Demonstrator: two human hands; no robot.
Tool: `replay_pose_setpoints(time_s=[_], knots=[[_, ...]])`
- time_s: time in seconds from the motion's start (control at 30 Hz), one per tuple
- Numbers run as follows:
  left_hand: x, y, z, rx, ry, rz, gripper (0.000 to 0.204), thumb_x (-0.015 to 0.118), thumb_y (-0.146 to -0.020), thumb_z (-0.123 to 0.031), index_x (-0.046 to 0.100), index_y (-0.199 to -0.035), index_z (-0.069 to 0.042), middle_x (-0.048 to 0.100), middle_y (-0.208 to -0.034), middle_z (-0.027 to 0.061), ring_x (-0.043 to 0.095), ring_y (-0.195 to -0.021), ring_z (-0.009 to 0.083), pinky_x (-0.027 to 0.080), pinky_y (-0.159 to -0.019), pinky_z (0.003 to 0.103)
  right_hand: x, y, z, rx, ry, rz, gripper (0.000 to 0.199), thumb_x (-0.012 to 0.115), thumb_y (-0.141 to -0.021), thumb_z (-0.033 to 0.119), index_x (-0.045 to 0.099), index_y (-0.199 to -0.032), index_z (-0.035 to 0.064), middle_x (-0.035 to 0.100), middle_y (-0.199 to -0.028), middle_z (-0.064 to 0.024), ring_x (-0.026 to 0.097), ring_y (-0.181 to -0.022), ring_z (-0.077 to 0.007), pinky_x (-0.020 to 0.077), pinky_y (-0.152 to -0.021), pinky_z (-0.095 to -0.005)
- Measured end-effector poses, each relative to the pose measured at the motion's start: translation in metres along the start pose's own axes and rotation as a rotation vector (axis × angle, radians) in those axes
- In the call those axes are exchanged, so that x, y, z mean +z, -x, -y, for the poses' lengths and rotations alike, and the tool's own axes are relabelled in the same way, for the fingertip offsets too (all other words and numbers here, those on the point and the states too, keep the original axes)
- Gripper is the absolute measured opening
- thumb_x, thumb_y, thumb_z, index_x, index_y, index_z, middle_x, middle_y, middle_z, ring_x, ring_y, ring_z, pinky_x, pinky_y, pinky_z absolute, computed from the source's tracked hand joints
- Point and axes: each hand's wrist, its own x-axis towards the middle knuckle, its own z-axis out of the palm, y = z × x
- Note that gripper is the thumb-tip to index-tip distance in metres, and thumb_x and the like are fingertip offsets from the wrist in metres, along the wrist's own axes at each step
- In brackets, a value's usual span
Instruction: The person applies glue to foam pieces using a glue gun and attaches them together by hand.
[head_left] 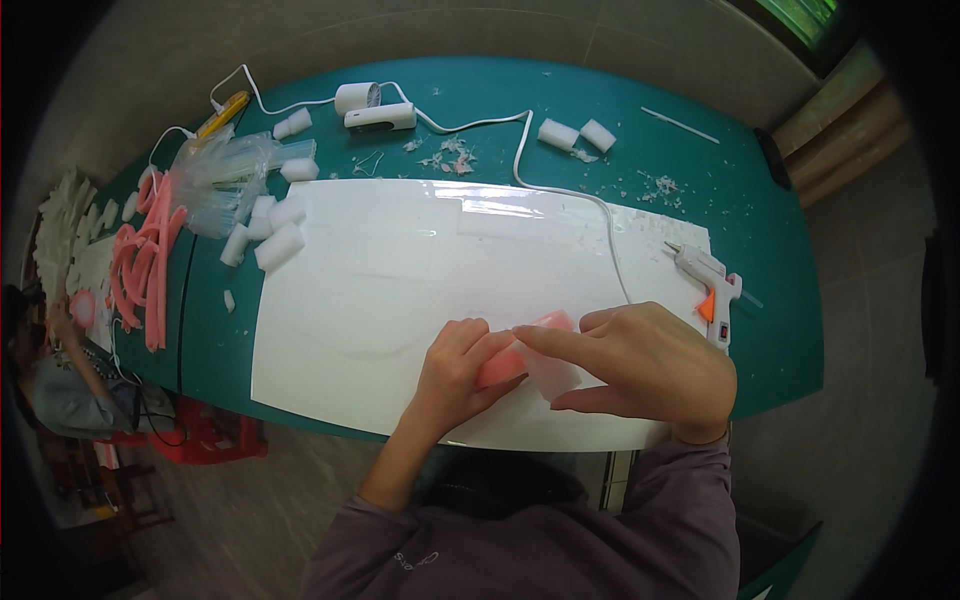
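Observation:
Above the front part of a white sheet [370,310], both hands meet around a pink strip and a white block. My left hand [455,375] is closed on the pink strip [500,370], which looks like soft foam. Against that strip sits a white foam block [552,377], tilted. My right hand [645,365] grips this block, index finger across its top and thumb at its lower edge. The fingers partly hide where block and strip meet. To the right of my right hand lies a white glue gun [705,275] with an orange trigger.
Several white foam blocks [280,245] lie by the sheet's left edge, near a clear plastic bag of sticks [225,175]. Pink foam strips [155,260] are piled farther left. A white cable [520,150] crosses the green table [480,100]. Another person [70,380] sits at far left.

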Motion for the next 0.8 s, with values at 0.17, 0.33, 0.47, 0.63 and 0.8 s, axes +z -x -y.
replay_pose_setpoints(time_s=[0.17, 0.33, 0.47, 0.63, 0.8], knots=[[0.000, 0.001, 0.002, -0.011, -0.019, 0.019, 0.038, 0.075, -0.061, -0.017, 0.058, -0.093, -0.008, 0.048, -0.077, 0.0075, 0.048, -0.066, 0.0245, 0.039, -0.060, 0.034, 0.004, -0.004, -0.008, -0.053, -0.034, -0.020, 0.046, 0.070, -0.068, 0.019, 0.050, -0.107, 0.0065, 0.056, -0.066, -0.0110, 0.056, -0.064, -0.0292, 0.0424, -0.055, -0.0374], [0.000, 0.002, 0.001, -0.010, -0.012, 0.027, 0.038, 0.075, -0.061, -0.017, 0.057, -0.093, -0.008, 0.047, -0.077, 0.0074, 0.047, -0.066, 0.0246, 0.038, -0.059, 0.034, 0.001, -0.005, -0.012, -0.052, -0.079, -0.010, 0.045, 0.071, -0.067, 0.020, 0.053, -0.106, 0.0072, 0.058, -0.068, -0.0111, 0.057, -0.064, -0.0289, 0.0427, -0.056, -0.0372], [0.001, 0.002, 0.001, -0.014, -0.011, 0.016, 0.037, 0.075, -0.060, -0.017, 0.057, -0.092, -0.008, 0.047, -0.075, 0.0070, 0.046, -0.065, 0.0245, 0.038, -0.059, 0.034, -0.002, -0.006, -0.014, -0.040, -0.145, 0.024, 0.046, 0.072, -0.066, 0.020, 0.055, -0.106, 0.0074, 0.060, -0.070, -0.0118, 0.057, -0.066, -0.0286, 0.0433, -0.058, -0.0373], [0.001, 0.002, 0.001, -0.027, -0.010, 0.013, 0.037, 0.075, -0.060, -0.017, 0.057, -0.091, -0.008, 0.046, -0.074, 0.0067, 0.046, -0.066, 0.0244, 0.038, -0.058, 0.034, 0.002, -0.005, -0.014, -0.075, -0.108, -0.031, 0.044, 0.072, -0.065, 0.020, 0.056, -0.105, 0.0073, 0.060, -0.070, -0.0117, 0.057, -0.068, -0.0281, 0.0433, -0.058, -0.0367], [0.001, 0.002, 0.001, -0.033, -0.011, 0.008, 0.037, 0.076, -0.059, -0.017, 0.057, -0.090, -0.009, 0.047, -0.073, 0.0066, 0.046, -0.065, 0.0243, 0.038, -0.058, 0.034, 0.002, -0.006, -0.014, -0.079, -0.098, -0.018, 0.044, 0.072, -0.066, 0.020, 0.056, -0.105, 0.0071, 0.060, -0.069, -0.0116, 0.057, -0.067, -0.0284, 0.0432, -0.058, -0.0368]])
